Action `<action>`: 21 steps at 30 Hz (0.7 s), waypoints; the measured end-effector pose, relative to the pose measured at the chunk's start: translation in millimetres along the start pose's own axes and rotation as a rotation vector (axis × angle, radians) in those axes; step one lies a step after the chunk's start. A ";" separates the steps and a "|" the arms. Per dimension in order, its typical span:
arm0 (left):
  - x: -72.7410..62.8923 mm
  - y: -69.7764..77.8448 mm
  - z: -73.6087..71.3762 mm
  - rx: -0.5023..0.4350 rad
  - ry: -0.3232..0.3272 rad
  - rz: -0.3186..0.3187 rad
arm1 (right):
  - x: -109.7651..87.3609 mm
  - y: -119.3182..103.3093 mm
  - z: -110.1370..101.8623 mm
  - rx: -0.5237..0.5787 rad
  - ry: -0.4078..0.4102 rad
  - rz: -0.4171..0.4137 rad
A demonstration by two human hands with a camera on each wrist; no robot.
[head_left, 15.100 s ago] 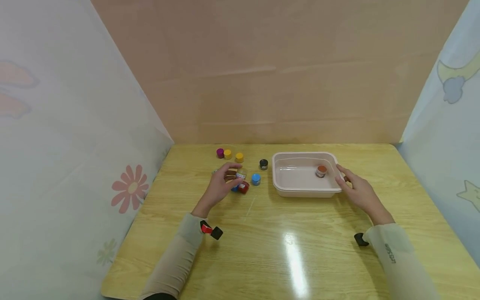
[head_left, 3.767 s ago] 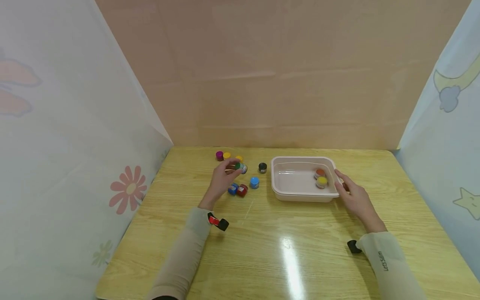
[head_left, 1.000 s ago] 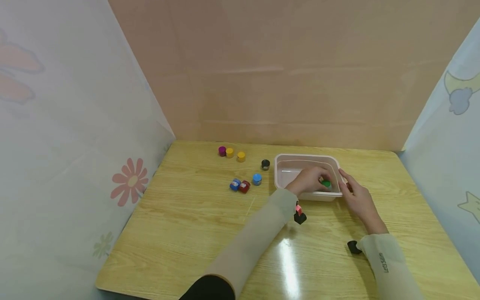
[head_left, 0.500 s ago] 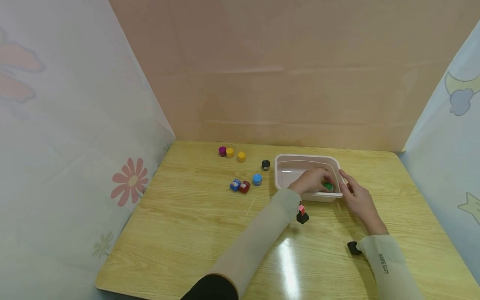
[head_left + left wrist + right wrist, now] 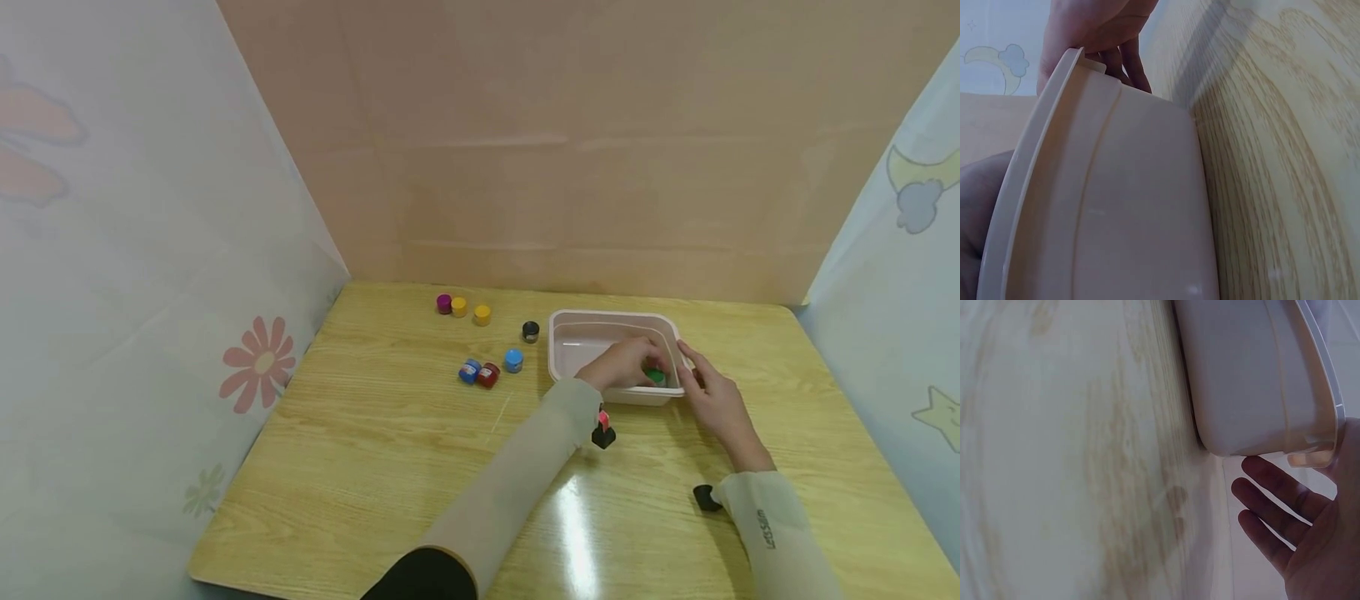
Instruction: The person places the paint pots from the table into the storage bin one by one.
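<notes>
A pale pink plastic tray [image 5: 592,315] stands on the table. My left hand [image 5: 621,362] reaches over its front rim and holds a small paint jar with a green lid [image 5: 656,376] low inside, near the right end. Fingers partly cover that jar, and the hand hides much of the tray's inside. My right hand [image 5: 716,406] grips the tray's right end at the rim. In the right wrist view, several fingers [image 5: 1272,509] reach below the rim on the outside. The left wrist view shows mostly the tray's outer wall [image 5: 1141,187].
Left of the tray lie a black-lidded jar [image 5: 530,332], a light blue jar [image 5: 513,360], a dark red jar [image 5: 488,375] and a blue jar [image 5: 469,371]. Farther back are a purple jar [image 5: 444,303] and two yellow jars [image 5: 459,307]. A brown wall [image 5: 525,167] rises behind.
My left hand has carried the green-lidded jar from the table's left side into the tray. Earlier it held a yellowish jar; a yellow-lidded one later lay in the tray. The right hand stays put.
</notes>
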State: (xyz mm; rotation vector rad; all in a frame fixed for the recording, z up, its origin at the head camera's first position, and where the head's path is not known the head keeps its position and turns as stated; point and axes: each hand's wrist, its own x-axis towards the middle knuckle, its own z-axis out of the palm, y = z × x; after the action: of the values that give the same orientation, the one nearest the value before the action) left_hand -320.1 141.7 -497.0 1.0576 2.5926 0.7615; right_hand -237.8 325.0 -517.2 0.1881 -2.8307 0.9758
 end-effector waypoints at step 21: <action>0.4 -2.0 -0.9 0.000 -0.020 -0.001 | -0.2 -1.0 0.4 -0.014 0.008 0.003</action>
State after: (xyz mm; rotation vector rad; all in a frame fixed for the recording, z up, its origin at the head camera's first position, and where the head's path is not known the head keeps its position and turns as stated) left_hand -321.9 140.5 -497.4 1.0579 2.5769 0.7465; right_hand -237.5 324.0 -517.0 0.1777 -2.8307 0.9544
